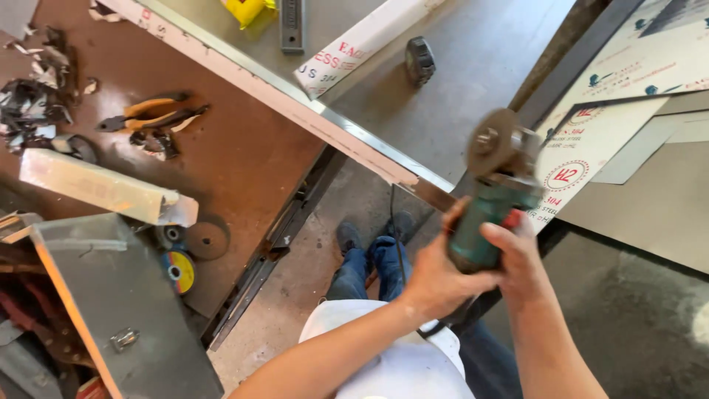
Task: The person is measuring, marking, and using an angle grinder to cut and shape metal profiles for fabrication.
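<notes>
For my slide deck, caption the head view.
Both hands, left hand and right hand, grip a green angle grinder.

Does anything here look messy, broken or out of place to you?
Yes. Torn scraps of film or paper lie heaped at the rusty table's far left corner. Both hands, left hand and right hand, hold a green angle grinder whose disc shows no guard from here.

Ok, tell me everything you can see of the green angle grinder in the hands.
The green angle grinder has a teal plastic-looking body, a grey metal head and a worn round disc facing the camera, blurred. The left hand and right hand grip its body. A black cable hangs below. It is held beside the long steel strip's end.
</notes>
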